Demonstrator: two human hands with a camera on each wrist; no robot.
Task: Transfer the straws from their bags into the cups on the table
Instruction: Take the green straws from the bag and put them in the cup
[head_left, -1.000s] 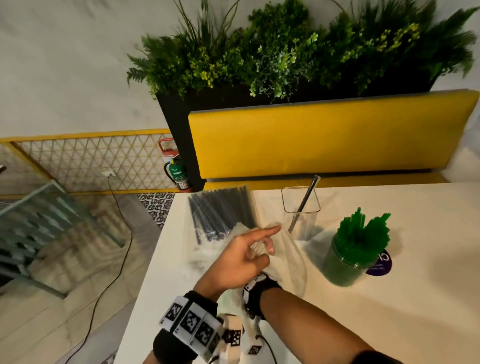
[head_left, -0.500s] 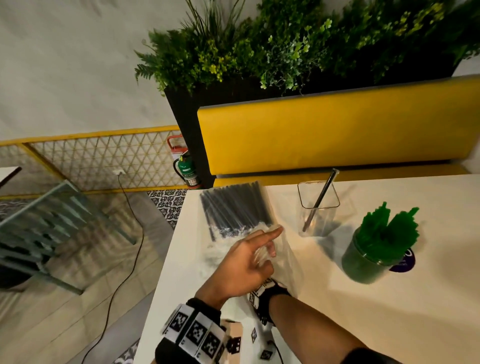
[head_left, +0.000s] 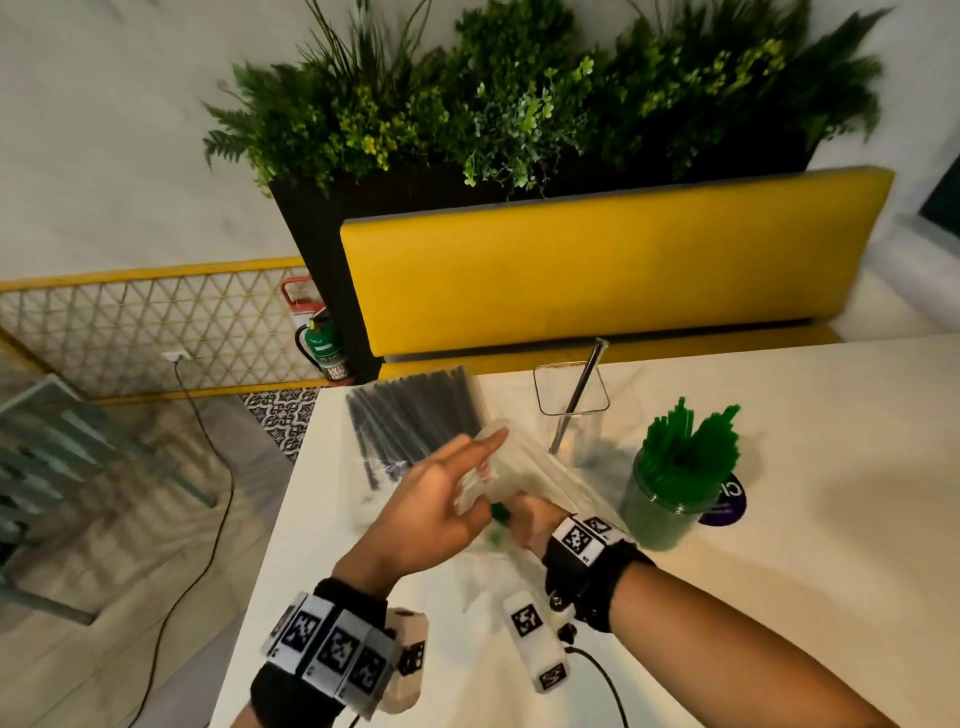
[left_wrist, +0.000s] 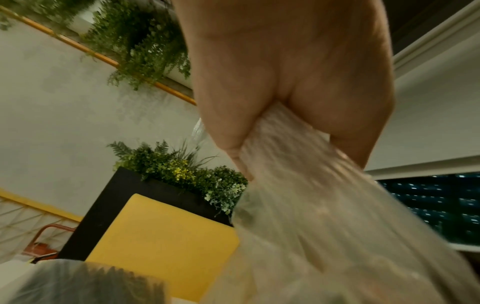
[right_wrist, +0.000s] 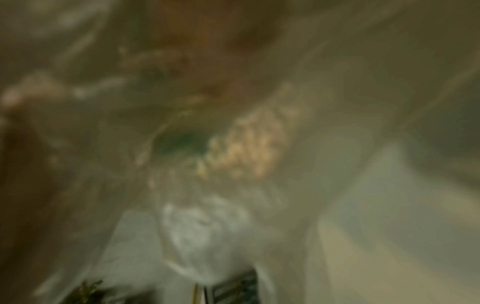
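My left hand (head_left: 447, 499) holds up a clear plastic bag (head_left: 545, 473), index finger pointing out; in the left wrist view the bag (left_wrist: 306, 185) comes out of its closed grip. My right hand (head_left: 527, 522) is right beside it at the bag's mouth, fingers curled on a bit of green straw (head_left: 500, 514) and partly hidden by the left hand. The right wrist view is blurred plastic with a green patch (right_wrist: 182, 142). A bag of black straws (head_left: 415, 415) lies behind. A clear square cup (head_left: 571, 410) holds one black straw (head_left: 582, 395). A green cup (head_left: 660, 509) is packed with green straws (head_left: 685, 447).
The white table (head_left: 805, 545) ends at its left edge close to my left wrist, with floor, a cable and a metal chair (head_left: 62, 467) below. A yellow bench back (head_left: 613, 270) and a planter (head_left: 519, 104) stand behind the table. A purple sticker (head_left: 727, 499) lies by the green cup.
My right hand has slid out from under the left hand toward the right, and green straw now shows at its fingers. The left hand still holds the clear bag.
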